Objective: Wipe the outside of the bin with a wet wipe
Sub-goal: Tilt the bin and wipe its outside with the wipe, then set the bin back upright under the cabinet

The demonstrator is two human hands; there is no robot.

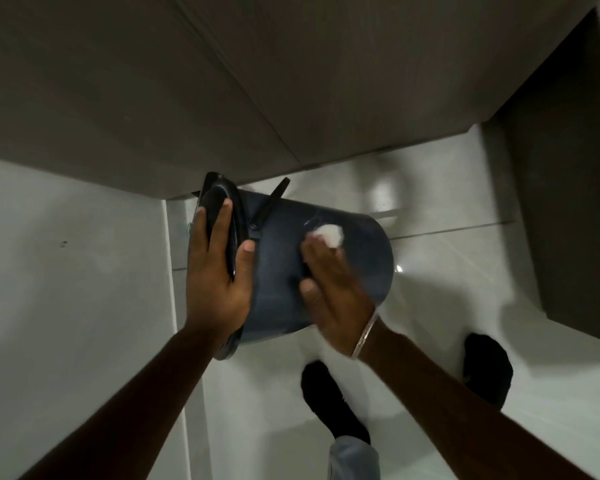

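Currently: bin [284, 271] tipped sideways between hands, left hand [215, 271] gripping rim, right hand [333, 289] (blurred) apparently pressing wet wipe [329, 233] against wall.

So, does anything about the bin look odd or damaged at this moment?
The bin is tipped on its side, held off the floor by the left hand at its rim. Pale streaks show on its wall beside the wet wipe under the right hand. No visible cracks.

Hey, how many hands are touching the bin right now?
2. The left hand grips the lid end of the tilted bin; the right hand presses a white wet wipe against the bin's side wall.
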